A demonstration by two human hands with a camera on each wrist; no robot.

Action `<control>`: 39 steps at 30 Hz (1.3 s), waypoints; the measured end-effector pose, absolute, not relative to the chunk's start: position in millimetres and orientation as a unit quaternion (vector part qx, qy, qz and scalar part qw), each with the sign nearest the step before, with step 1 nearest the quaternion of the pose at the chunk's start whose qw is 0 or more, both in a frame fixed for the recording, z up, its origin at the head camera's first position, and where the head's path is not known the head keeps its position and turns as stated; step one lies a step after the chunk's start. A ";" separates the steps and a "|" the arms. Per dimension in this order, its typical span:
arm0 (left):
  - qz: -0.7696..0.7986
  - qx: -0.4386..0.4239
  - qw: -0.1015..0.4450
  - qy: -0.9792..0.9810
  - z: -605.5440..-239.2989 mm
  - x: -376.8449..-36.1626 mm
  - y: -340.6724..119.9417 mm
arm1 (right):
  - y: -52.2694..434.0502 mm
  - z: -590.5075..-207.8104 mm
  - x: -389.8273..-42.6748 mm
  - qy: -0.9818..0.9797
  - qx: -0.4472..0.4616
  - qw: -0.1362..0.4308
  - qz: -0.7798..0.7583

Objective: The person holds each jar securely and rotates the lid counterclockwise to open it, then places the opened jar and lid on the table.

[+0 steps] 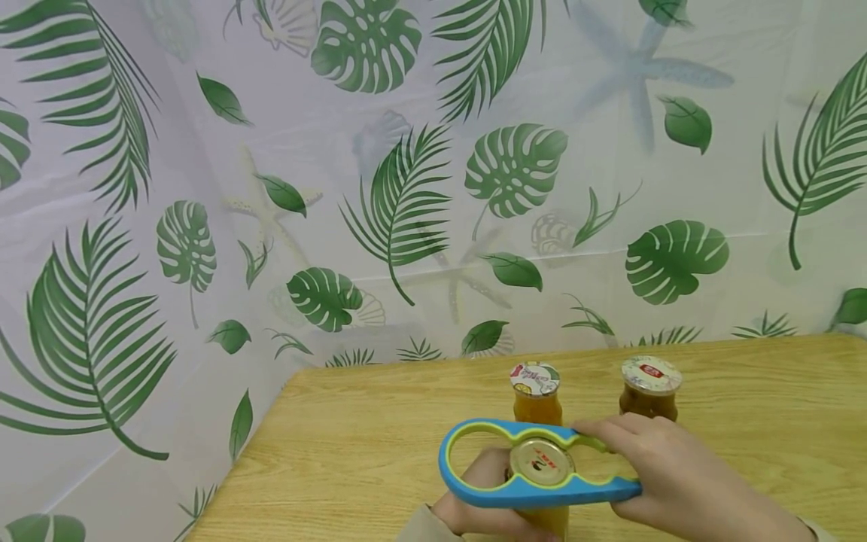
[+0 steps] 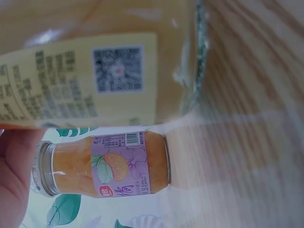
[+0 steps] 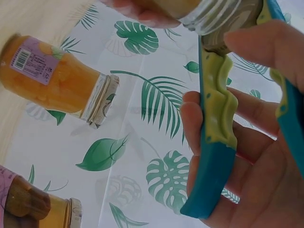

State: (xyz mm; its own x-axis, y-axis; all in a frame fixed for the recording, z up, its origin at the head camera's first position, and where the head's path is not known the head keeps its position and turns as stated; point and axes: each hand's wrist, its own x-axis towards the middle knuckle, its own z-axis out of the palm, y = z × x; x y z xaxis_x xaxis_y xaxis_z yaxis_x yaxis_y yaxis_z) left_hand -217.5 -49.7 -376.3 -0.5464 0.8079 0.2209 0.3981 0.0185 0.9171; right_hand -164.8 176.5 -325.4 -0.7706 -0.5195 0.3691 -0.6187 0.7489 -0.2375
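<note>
My left hand (image 1: 474,518) grips a glass jar (image 2: 128,21) with a pale yellow label and a QR code. A blue and yellow-green jar opener (image 1: 504,497) sits around the jar's gold lid (image 1: 542,461) in its middle opening. My right hand (image 1: 670,467) holds the opener by its handle end at the right. In the right wrist view, the thumb lies close to the lid, and glass threads (image 3: 209,18) show below the lid's edge. How firmly the lid sits cannot be told. Most of the jar is hidden in the head view.
Behind the opener stands a jar of orange fruit (image 1: 538,408) with a purple label and printed lid. A jar with dark contents (image 1: 646,403) stands farther right, partly behind the right hand. The wooden table (image 1: 352,429) meets a leaf-printed sheet (image 1: 420,324) at its back edge.
</note>
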 end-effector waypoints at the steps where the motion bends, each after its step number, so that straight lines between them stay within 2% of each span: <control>1: 0.549 0.437 0.184 0.688 -377.4 -218.2 -49.5 | 177.0 -325.5 -164.3 -0.922 0.310 0.153 0.173; 8: 0.555 0.409 0.132 0.713 -386.3 -225.7 -49.9 | 180.2 -325.9 -163.9 -0.914 0.306 0.208 0.166; 12: 0.575 0.388 0.104 0.712 -387.8 -230.5 -52.9 | 182.0 -324.3 -163.0 -0.922 0.292 0.194 0.166; 19: 0.582 0.396 -0.009 0.710 -381.1 -235.1 -65.0 | 182.0 -322.7 -163.8 -0.932 0.283 0.174 0.148; 24: 0.554 0.336 -0.063 0.759 -385.5 -247.2 -73.1 | 181.2 -323.0 -164.5 -0.937 0.278 0.150 0.147; 29: 0.526 0.252 -0.080 0.808 -394.4 -260.2 -82.8 | 179.5 -323.4 -164.6 -0.940 0.276 0.136 0.150; 35: 0.529 0.235 -0.106 0.808 -383.4 -257.0 -89.7 | 179.0 -325.1 -165.4 -0.938 0.281 0.132 0.152; 39: 0.526 0.217 -0.115 0.814 -391.8 -265.8 -96.1 | 178.5 -326.1 -165.9 -0.938 0.284 0.128 0.154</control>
State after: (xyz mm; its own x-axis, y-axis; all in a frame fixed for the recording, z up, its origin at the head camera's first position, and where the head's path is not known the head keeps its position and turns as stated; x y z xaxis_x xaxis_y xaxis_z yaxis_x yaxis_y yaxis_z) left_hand -265.8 -96.1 -391.8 -0.8795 0.2313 0.4160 0.4743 0.3522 0.8069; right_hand -165.9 178.5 -326.1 -0.8062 -0.4929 0.3272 -0.5717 0.7914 -0.2165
